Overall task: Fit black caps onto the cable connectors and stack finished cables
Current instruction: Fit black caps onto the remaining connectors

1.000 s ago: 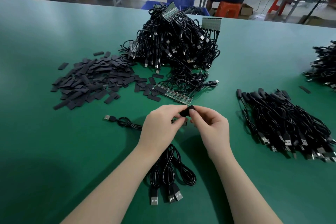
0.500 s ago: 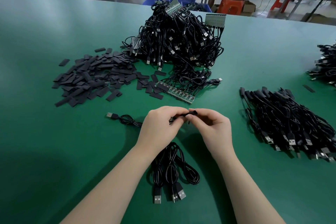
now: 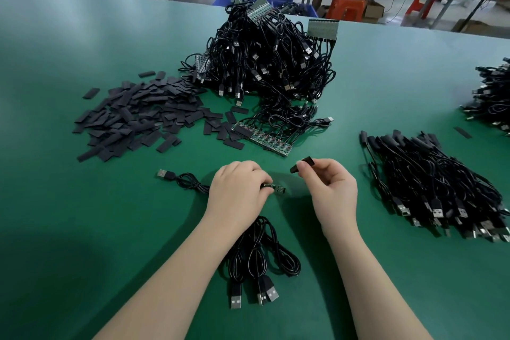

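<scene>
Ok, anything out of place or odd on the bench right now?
One stray black cap lies alone on the green table, between the finished cable stack and the far-right bundle, away from the cap pile. Otherwise normal: right hand pinches a cap, left hand holds the bare connector board.

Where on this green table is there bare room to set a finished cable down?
Bare table lies left of the left hand, below the loose caps. Another strip runs between the right hand and the capped-cable stack. Crowded: around the tangled cable heap and circuit strip.
</scene>
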The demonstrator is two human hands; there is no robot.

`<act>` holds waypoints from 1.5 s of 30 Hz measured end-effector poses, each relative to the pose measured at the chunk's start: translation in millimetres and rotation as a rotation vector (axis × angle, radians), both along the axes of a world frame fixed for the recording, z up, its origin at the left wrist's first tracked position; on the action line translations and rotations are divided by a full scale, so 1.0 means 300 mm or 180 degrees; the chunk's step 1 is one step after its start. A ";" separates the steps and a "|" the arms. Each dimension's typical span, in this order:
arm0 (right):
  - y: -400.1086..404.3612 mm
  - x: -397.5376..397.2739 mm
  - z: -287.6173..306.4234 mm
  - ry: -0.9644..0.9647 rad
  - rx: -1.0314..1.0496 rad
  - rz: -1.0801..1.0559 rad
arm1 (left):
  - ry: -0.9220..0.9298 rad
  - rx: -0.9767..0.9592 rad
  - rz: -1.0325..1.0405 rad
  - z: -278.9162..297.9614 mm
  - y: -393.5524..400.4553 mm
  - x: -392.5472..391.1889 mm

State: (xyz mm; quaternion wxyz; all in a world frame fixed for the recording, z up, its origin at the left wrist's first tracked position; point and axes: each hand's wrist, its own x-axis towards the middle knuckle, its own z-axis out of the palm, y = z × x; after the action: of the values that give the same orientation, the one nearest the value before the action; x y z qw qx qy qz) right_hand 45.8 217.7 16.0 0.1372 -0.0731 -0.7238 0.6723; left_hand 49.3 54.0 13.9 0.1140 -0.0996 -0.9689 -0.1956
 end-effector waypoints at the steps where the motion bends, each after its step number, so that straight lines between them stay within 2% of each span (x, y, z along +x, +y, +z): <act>1: -0.002 0.000 0.001 -0.0013 -0.0027 -0.0011 | 0.0035 0.0013 0.0010 0.001 0.000 -0.001; 3: -0.005 0.002 0.006 -0.0006 -0.0048 0.0008 | 0.0128 0.0130 -0.0006 0.003 0.002 0.001; 7: -0.016 0.013 0.016 0.0082 -0.0090 0.0151 | 0.0211 0.0884 0.0019 0.024 -0.007 0.013; 9: -0.022 0.019 0.019 0.0142 -0.0106 0.0209 | 0.0207 0.1056 0.0059 0.029 -0.008 0.016; 17: -0.022 0.026 0.029 0.0460 -0.0143 0.0014 | 0.0223 0.1277 0.0036 0.037 -0.001 0.022; 29: -0.025 0.032 0.031 0.0625 0.0182 0.0154 | 0.0327 0.1287 -0.0211 0.042 -0.004 0.025; 42: -0.013 0.019 0.038 0.0198 -0.0649 0.0689 | 0.0542 0.1578 -0.0365 0.034 -0.007 0.022; 45: -0.013 0.020 0.036 0.0150 -0.0541 0.0770 | 0.0537 0.1580 -0.0415 0.034 -0.007 0.024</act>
State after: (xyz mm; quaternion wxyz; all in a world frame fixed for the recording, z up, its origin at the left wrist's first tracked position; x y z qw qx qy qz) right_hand 51.7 213.7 26.7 0.0654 0.0190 -0.6645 0.7442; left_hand 56.6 52.0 24.1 0.2024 -0.1467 -0.8700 -0.4251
